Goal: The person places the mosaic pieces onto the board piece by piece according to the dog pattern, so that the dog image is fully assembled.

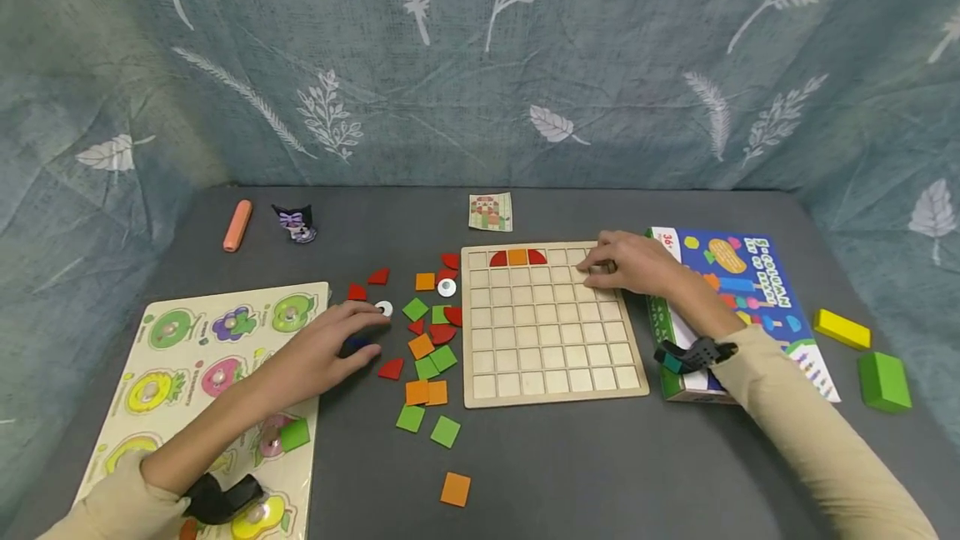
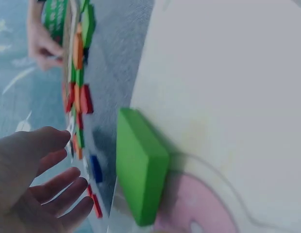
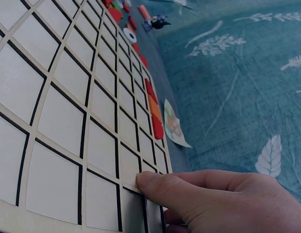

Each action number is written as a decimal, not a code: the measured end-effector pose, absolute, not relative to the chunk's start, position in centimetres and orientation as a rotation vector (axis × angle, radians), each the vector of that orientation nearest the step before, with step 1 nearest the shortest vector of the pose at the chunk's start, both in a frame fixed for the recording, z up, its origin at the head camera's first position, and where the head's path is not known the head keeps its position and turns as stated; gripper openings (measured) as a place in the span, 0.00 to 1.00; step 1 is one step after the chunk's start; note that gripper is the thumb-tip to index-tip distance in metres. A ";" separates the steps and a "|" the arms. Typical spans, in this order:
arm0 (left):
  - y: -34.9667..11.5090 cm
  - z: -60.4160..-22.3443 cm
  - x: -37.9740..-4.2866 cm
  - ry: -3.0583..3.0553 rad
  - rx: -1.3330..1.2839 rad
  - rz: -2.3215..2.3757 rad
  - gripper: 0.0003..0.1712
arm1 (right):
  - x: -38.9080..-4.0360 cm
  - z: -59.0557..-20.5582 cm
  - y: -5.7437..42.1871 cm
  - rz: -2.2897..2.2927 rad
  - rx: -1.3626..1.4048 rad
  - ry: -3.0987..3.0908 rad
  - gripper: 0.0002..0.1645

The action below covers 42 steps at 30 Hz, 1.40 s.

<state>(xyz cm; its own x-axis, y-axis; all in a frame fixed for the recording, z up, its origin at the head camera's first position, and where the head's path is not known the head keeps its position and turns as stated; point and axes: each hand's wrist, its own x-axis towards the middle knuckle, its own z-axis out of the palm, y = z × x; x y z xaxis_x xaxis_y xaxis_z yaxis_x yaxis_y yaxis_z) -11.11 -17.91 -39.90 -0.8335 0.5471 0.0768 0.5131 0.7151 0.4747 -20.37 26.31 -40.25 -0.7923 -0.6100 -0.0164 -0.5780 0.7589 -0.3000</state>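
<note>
A wooden grid board (image 1: 555, 390) lies mid-table, with two red quarter-round pieces (image 1: 498, 258) flanking an orange square (image 1: 517, 257) in its top row. My right hand (image 1: 633, 265) holds the board by its upper right edge. In the right wrist view its thumb (image 3: 158, 184) lies on the grid. My left hand (image 1: 330, 357) hovers with loosely bent fingers at the left of the scattered pieces, near a white ring (image 1: 384, 308). It holds nothing that I can see. A blue piece (image 2: 96, 168) lies under it, partly hidden in the head view.
Green squares (image 1: 444, 432), orange squares (image 1: 455, 489) and red pieces (image 1: 391, 369) lie left of the board. A picture card (image 1: 491, 212) lies behind it. A fruit puzzle board (image 1: 168, 294) carries a green block (image 2: 141, 165). A colourful box (image 1: 742, 273) stands right, beside yellow (image 1: 842, 329) and green blocks (image 1: 885, 382).
</note>
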 end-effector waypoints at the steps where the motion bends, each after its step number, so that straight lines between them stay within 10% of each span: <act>1: -18.2 -39.8 -11.2 2.857 0.873 0.780 0.21 | -20.4 -40.2 26.4 -0.432 -0.968 2.843 0.15; 31: -20.7 -38.8 -16.9 2.834 0.857 0.586 0.12 | -20.5 -40.0 26.1 -0.451 -0.959 2.830 0.15; 42: -14.9 -37.0 -20.4 2.750 0.944 0.526 0.13 | -20.4 -40.0 26.4 -0.447 -0.941 2.827 0.15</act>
